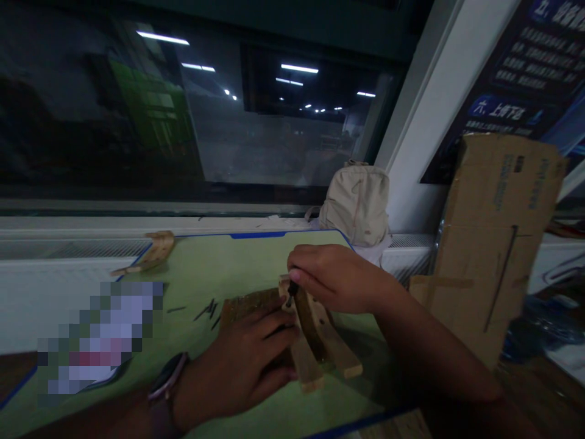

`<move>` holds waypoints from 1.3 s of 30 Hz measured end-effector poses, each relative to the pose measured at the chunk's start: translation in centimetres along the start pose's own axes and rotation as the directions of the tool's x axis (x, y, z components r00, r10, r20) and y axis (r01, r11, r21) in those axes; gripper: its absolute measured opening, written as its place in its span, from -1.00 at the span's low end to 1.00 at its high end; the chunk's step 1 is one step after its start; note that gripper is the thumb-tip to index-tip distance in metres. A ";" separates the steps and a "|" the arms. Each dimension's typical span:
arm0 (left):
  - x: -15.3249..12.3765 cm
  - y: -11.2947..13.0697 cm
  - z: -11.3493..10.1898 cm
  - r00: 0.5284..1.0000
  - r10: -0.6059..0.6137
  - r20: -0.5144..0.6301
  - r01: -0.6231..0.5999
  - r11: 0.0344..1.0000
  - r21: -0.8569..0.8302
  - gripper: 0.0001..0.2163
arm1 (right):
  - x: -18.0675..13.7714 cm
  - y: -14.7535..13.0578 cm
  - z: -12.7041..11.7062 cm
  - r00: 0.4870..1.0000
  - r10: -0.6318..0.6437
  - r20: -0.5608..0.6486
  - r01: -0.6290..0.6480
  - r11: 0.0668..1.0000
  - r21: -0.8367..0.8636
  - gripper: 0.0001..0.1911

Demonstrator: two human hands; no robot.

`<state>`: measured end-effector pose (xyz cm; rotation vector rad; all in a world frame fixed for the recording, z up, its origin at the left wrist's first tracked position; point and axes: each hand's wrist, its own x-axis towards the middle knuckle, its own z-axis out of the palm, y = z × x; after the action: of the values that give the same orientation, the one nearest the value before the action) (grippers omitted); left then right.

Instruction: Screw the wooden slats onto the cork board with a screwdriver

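My right hand (338, 277) is closed round the dark handle of a screwdriver (292, 288), whose shaft points down at a light wooden piece (308, 366). This piece has two curved side strips with a gap between them, and small dark holes show in the right strip. My left hand (249, 353) grips the left strip, its fingers over the wood and its thumb at the near side. The screwdriver tip is close to my left fingertips; whether it sits in a screw cannot be made out. Under the wood lies a brown, shiny flat piece (237, 305), partly covered by my left hand.
Several dark, thin screws or nails (210, 310) lie on the green tabletop (201, 262). Another curved wooden piece (158, 250) rests at the table's far left edge, near a blurred-out sheet (109, 335). A beige backpack (356, 204) and tall cardboard (493, 244) stand beyond and right.
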<state>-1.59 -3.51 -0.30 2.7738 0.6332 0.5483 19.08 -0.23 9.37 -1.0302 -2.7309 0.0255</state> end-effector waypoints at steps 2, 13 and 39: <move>0.0 0.0 0.0 1.000 -0.003 0.000 0.003 1.000 -0.010 -0.72 | -0.2 0.1 -0.3 0.999 -0.034 0.028 0.031 0.996 0.083 -0.74; 0.2 0.1 -0.2 1.000 -0.015 0.014 0.015 1.000 0.008 -0.73 | 0.0 0.6 0.3 0.990 0.010 -0.141 -0.006 0.999 0.033 -0.92; 0.0 -0.1 0.0 1.000 0.003 0.000 -0.003 1.000 0.024 -0.72 | -0.9 -0.4 -1.0 0.986 0.154 -0.067 -0.165 0.958 -0.233 -0.77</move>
<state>-1.57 -3.42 -0.34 2.7975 0.6392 0.5453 19.66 -1.20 10.18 -1.2951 -2.6468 -0.3046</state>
